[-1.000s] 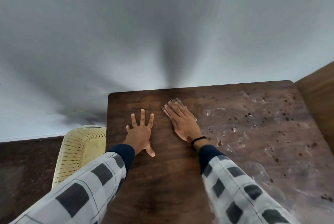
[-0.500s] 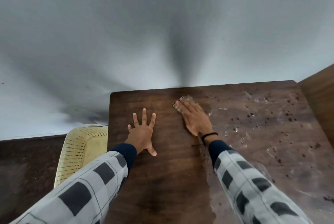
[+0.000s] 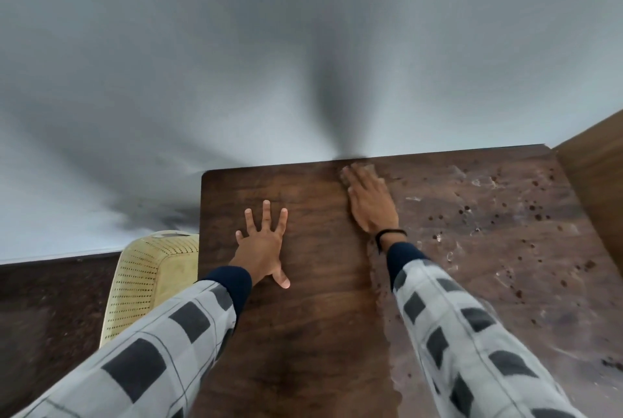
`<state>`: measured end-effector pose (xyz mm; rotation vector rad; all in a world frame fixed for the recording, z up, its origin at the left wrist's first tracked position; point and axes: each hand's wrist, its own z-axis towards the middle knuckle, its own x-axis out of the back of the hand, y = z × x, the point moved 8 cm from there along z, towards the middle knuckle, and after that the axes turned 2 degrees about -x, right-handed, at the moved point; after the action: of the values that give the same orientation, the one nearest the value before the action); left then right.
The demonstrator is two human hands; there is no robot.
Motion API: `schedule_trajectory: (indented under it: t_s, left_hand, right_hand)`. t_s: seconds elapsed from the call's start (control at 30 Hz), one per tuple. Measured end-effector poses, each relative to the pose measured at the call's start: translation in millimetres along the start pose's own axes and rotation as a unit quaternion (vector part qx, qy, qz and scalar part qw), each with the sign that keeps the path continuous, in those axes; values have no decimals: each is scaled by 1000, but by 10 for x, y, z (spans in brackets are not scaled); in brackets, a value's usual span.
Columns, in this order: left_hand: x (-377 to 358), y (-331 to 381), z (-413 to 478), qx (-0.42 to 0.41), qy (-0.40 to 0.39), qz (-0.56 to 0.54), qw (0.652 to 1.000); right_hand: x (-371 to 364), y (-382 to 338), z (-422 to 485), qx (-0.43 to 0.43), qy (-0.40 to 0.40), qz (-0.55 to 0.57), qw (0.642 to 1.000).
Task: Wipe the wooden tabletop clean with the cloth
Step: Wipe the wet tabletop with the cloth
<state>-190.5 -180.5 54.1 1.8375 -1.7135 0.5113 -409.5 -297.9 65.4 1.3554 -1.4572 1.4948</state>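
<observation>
Right hand (image 3: 369, 205), fingers straight and together, presses the cloth (image 3: 370, 168) flat. Only the cloth's edge shows beyond the fingertips, at the far edge of the tabletop (image 3: 303, 333). Left hand (image 3: 263, 242), fingers spread, rests on the wood and holds nothing. Judged best: keep even pressure and overlap strokes toward the specks and smears (image 3: 488, 215) right of the right hand. No writing is legible.

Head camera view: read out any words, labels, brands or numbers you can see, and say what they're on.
None: no writing shows on the wooden tabletop, the cloth under the right hand, the yellow perforated chair, the checked sleeves or the black wristband.
</observation>
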Motion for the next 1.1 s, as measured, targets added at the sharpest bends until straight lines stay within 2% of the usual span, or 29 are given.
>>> schedule_trajectory:
  t_s: [0.07,0.17,0.3,0.4,0.47,0.57,0.63,0.77,0.87,0.93,1.03,1.1]
  left_hand:
    - [-2,-4,-5,0,0,-3,1000]
    - [-8,-6,-4,1,-2,0,1000]
    - [-14,4,4,-1,0,-2,1000]
    - [-13,2,-2,-3,-1,-6,1000]
    - [-8,7,-2,-2,-1,-7,1000]
    - [-24,-11,15,-1,2,-6,1000]
    - [-36,-23,31,0,3,-2,1000]
    - [-39,-23,48,4,7,5,1000]
    - [-26,-26,46,6,5,2,1000]
    - [-29,-23,39,4,4,-1,1000]
    - [-35,-26,19,3,9,-1,1000]
    - [-25,-22,9,4,11,1,1000]
  right_hand:
    - [107,217,152,-77,9,26,997]
    - [55,84,80,-101,34,36,994]
    - [-229,-331,-507,3,19,35,999]
    - [-263,-212,-632,83,-16,-3,996]
    - [-155,46,-435,44,-16,-13,999]
    - [-27,231,-239,-99,12,35,994]
    - [-104,16,-346,-118,35,49,991]
    - [-401,-471,-953,9,33,42,999]
    - [-385,-276,-946,62,-3,18,998]
    - [-279,-100,-746,25,6,5,1000]
    - [-228,-109,-661,-89,38,29,995]
    - [-323,-290,-810,-82,34,35,995]
